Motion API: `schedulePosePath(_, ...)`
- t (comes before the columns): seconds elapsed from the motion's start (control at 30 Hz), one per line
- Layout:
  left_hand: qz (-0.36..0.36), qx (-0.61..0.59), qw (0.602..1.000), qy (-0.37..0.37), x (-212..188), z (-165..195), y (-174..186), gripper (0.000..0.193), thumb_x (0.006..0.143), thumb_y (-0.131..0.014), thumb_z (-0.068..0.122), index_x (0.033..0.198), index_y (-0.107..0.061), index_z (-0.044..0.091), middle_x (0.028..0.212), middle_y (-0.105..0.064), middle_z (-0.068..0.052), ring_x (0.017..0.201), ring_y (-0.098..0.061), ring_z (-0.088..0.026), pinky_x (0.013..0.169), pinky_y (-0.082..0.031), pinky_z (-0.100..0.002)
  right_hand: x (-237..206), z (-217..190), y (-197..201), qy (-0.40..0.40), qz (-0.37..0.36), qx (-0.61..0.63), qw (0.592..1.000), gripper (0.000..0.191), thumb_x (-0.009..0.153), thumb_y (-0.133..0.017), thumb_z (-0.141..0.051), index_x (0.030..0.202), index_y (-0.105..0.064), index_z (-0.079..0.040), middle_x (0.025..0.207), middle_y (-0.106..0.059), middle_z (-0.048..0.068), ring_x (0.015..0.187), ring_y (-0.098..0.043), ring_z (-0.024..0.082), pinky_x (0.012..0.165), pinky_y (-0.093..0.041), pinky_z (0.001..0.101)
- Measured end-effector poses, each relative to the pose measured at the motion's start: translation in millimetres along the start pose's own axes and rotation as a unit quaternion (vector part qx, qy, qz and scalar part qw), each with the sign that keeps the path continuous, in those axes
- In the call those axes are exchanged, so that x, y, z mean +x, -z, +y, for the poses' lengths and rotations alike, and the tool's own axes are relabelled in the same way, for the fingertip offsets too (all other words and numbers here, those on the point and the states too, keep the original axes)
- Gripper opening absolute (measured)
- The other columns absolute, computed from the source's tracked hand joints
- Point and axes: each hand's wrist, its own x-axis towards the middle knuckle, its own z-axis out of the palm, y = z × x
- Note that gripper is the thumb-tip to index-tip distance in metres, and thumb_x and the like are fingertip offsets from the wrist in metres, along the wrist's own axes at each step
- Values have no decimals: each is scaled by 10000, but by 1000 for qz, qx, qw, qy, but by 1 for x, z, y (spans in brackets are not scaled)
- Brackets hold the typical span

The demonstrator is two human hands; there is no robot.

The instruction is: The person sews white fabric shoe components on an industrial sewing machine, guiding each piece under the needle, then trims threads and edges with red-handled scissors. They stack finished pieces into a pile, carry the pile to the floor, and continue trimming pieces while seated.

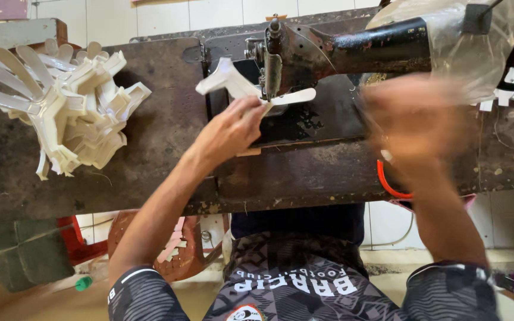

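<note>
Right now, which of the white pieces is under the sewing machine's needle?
The single white piece pinched by the left hand at the machine's foot. All the others lie apart in a pile at the table's left end.

White strap piece (pixel 242 86): pale, flat, branching shape, arms splayed toward 10 o'clock and 3 o'clock. Lies on machine bed, under needle, one arm raised off bed at upper left. Held at its 6 o'clock edge by left hand's fingertips. Right arm of piece flat, rounded tip pointing to 3 o'clock.
</note>
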Motion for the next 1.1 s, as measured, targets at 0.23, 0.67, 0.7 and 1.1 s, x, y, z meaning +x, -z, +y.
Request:
schedulePosePath(0.23,1,-141,990,26,5,-26,5,306,862,-703,65,1163,-660,31,1338,-608,-208,1216,-596,-365,1032,-521,-424,75,21,-154,-114,-166,595,779,223,1164,-633,-146,1366,-724,-124,1277,-693,152,1143,-680,178,1045,-559,289)
schedulePosePath(0.67,-4,-103,995,-9,6,-37,1,289,861,-709,73,1134,-644,5,1302,-651,-153,1266,-586,-356,1052,-518,-425,13,3,-109,135,-262,97,951,189,923,-802,-203,1110,-784,-218,1028,-742,2,853,-682,215,804,-510,402)
schedulePosePath(0.7,-4,-99,995,-9,7,-36,1,293,860,-711,74,1137,-644,6,1302,-649,-157,1264,-586,-357,1053,-517,-426,13,4,-111,133,-255,101,953,189,929,-799,-190,1115,-779,-218,1023,-733,5,878,-686,219,811,-511,400)
schedulePosePath(1.1,10,-91,996,9,10,-22,3,302,838,-709,39,1129,-635,10,1339,-621,-153,1246,-566,-371,1053,-519,-439,-4,19,-122,97,-244,74,962,253,926,-812,-185,1167,-791,-260,894,-671,39,863,-643,271,796,-492,429)
